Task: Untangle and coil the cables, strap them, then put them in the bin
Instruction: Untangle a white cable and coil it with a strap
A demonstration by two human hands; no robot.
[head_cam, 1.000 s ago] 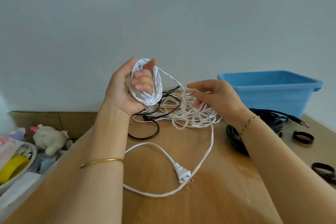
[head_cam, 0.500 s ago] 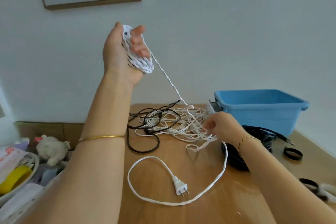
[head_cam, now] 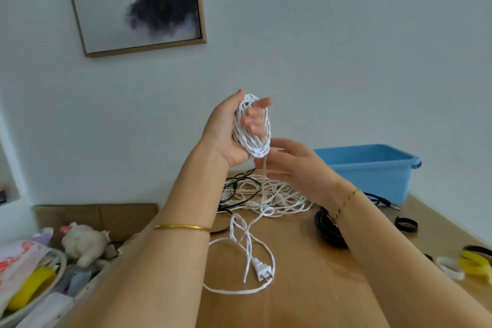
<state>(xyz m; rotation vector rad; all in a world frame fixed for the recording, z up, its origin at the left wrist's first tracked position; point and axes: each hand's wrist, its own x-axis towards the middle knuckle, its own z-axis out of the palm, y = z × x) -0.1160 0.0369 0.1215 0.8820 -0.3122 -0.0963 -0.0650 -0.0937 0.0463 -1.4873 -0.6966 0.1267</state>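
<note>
Head view. My left hand (head_cam: 226,130) is raised in front of the wall and grasps the white coil (head_cam: 253,141): the twisted turns are wound round my fingers (head_cam: 255,120), which poke out through the loop, with the thumb against its far side. A single strand drops from the bottom of the coil to the white tangle (head_cam: 282,198) on the table (head_cam: 306,295). My right hand (head_cam: 295,168) is just beside and below the coil, fingertips at that strand (motion blur there; I cannot tell whether they pinch it or only touch it). Nearer me, the loose end of the white cable loops across the wood and ends in a two-pin plug (head_cam: 262,273). A thin black cable (head_cam: 241,185) is mixed into the tangle's left side, and a black coil (head_cam: 328,230) lies partly hidden under my right forearm. The blue bin (head_cam: 372,168) stands at the table's far right, against the wall. Straps (head_cam: 406,224) lie along the right edge.
</note>
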